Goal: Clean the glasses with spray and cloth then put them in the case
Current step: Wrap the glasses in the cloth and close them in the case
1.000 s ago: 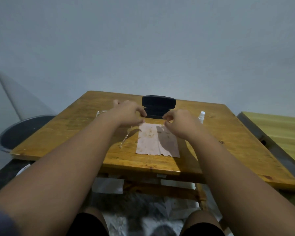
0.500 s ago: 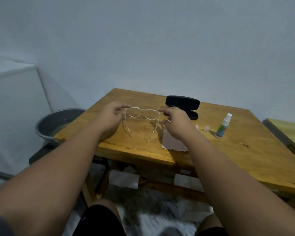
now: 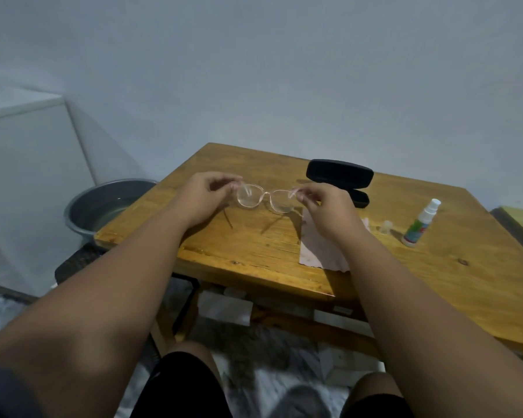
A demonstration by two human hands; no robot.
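Raised off the table [image 3: 435, 282] within the last second, the glasses [image 3: 264, 199] no longer lie flat; they are held in the air just left of the open black case [image 3: 340, 176].

Left to right, all placed from that case:
- Grey basin [image 3: 103, 203]: far left, beyond the table edge.
- Left hand [image 3: 206, 196]: well left of the case, fingers curled, thumb and fingertips pinching the left end of the frame.
- Glasses: clear frame, lens fronts spanning the gap between the hands; whether the arms are folded cannot be told.
- Right hand [image 3: 323, 206]: just in front of the case, fingers curled, pinching the right end of the frame.
- Pink cloth [image 3: 320, 251]: flat on the table in front of the case, partly under the right forearm.
- Clear cap [image 3: 385, 226] and spray bottle [image 3: 420, 224]: right of the case, bottle upright and uncapped.

Assessment: the lift reads as an inspection or the start of cleaning. Spray and cloth are in neither hand, so casing is not yet due.
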